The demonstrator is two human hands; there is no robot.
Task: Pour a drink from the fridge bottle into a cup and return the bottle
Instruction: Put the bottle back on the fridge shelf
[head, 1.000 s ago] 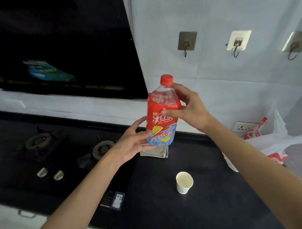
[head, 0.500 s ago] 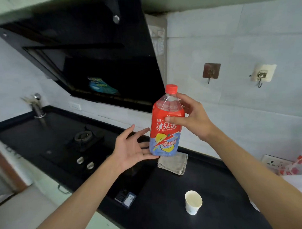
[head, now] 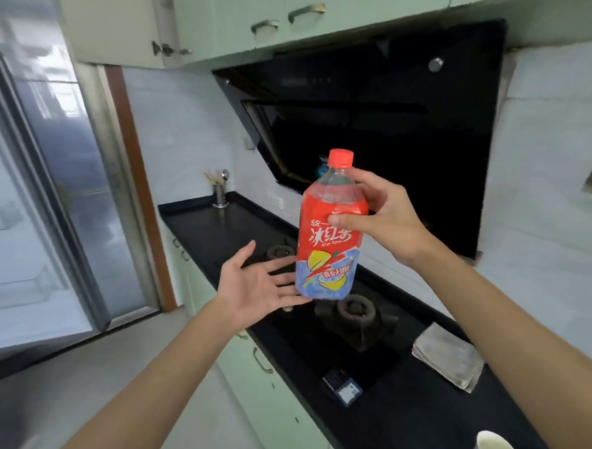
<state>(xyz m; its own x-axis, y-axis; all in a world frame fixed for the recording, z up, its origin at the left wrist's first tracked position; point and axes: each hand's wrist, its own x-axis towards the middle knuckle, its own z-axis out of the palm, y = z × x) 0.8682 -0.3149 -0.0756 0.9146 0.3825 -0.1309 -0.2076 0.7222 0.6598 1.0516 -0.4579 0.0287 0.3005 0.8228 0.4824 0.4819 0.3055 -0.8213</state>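
Over the stove (head: 326, 351) | right hand (head: 386, 217) grips bottle (head: 329, 243) | fridge (head: 52, 199) now visible

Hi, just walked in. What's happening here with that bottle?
A person holds an iced tea bottle upright in the right hand, above the stove. Its red cap is on. The left hand is open by the bottle's base; contact is unclear. A white cup sits on the counter at the lower right, barely in view, and the fridge stands to the left.

Bottle (head: 331, 229) above stove (head: 353, 318), fridge (head: 35, 200) left
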